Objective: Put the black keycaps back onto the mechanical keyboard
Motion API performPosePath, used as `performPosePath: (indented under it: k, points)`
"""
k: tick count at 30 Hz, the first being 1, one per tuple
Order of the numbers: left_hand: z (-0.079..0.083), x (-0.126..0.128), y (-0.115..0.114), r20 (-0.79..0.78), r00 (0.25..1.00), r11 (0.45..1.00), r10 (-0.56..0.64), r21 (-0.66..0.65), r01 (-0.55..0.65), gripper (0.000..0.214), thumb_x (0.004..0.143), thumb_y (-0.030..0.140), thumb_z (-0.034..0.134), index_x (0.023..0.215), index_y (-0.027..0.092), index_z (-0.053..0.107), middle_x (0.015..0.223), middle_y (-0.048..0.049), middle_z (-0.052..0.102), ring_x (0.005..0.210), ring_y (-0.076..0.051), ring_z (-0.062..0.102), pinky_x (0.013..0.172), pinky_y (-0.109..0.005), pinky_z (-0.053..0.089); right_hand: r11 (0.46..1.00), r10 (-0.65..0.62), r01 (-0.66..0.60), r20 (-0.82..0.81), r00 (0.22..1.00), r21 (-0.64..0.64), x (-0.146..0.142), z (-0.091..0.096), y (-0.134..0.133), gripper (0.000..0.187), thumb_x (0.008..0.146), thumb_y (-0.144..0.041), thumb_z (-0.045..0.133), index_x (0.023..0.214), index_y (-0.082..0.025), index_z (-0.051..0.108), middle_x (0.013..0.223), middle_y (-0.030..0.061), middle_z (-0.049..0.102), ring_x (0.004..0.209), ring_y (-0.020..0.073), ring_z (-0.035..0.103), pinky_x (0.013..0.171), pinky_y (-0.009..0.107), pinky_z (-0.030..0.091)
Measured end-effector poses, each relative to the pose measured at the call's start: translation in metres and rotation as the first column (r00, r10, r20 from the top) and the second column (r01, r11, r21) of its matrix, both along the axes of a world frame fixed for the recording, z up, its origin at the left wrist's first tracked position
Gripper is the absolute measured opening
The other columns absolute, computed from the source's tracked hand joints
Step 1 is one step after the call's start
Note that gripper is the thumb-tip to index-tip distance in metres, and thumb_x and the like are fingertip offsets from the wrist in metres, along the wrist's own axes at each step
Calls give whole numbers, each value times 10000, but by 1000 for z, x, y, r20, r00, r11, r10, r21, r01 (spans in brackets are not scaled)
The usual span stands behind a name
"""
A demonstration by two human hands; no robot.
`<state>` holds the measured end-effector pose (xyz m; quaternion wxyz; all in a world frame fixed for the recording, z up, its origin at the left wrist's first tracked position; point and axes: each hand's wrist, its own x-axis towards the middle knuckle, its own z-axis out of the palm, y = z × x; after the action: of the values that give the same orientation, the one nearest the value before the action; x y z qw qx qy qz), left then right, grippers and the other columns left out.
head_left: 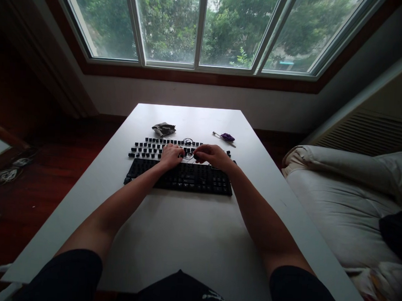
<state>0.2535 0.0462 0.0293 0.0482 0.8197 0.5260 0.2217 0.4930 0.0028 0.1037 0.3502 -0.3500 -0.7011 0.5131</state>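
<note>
A black keyboard lies across the white table in front of me. My left hand is at its rear edge, fingers curled together; whatever may be between them is too small and dark to make out. Just to the right, my right hand pinches a small black piece that looks like a keycap. Loose black keycaps stand in rows behind the keyboard, partly hidden by both hands. A thin cable loops among them.
On the white table, a crumpled grey cloth lies at the back left. A purple item and a thin brush-like stick lie at the back right. A pale sofa stands to the right, a window ahead.
</note>
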Motion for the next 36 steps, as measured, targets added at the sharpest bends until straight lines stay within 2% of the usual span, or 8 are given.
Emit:
performPosePath:
  k: [13,17,21,26,29,36]
  points:
    - [-4,-3,6,49,999,998,2,-66,2,203,728,276,750,930,268,727,944,-43,729,1029,-302,537,906,-447,378,1000,12,-12,16,1000,-2,-1,-1,0,328,832,-439,759,995,-157,721,837,53,743,755,178,743,692,283,619]
    - [-4,-4,5,37,999,999,2,-49,0,188,752,255,721,940,271,729,965,-40,740,1042,-309,542,907,-458,377,999,42,-42,7,999,3,-3,-2,0,236,859,-339,714,1015,-168,664,847,42,716,766,176,738,666,277,611]
    - [-5,-4,4,31,1000,999,3,-47,-2,201,748,228,707,942,272,734,973,-39,746,1043,-310,545,907,-459,383,999,41,-41,1,999,-7,-6,-4,-1,201,823,-194,665,1007,-198,585,870,12,683,805,176,737,629,254,597]
    - [-6,-5,5,45,999,998,0,-67,3,210,740,235,704,940,279,746,955,-33,751,1023,-300,554,896,-443,399,998,69,-69,46,997,11,-10,-6,-3,196,821,-190,630,1014,-198,599,858,3,686,776,157,713,643,245,583]
    - [-5,-5,4,38,999,997,3,-72,0,204,746,244,703,943,279,745,961,-32,754,1018,-304,553,898,-451,395,997,62,-66,76,995,48,-13,-11,-4,193,830,-228,635,1021,-202,632,880,7,704,763,159,709,645,249,573]
    - [-1,-5,1,18,1000,997,-3,-74,4,186,784,251,689,963,274,734,991,-42,736,1045,-311,549,918,-457,388,987,-4,-28,199,980,155,-26,-33,-3,183,852,-233,622,1028,-212,668,779,-8,722,701,160,691,657,258,535]
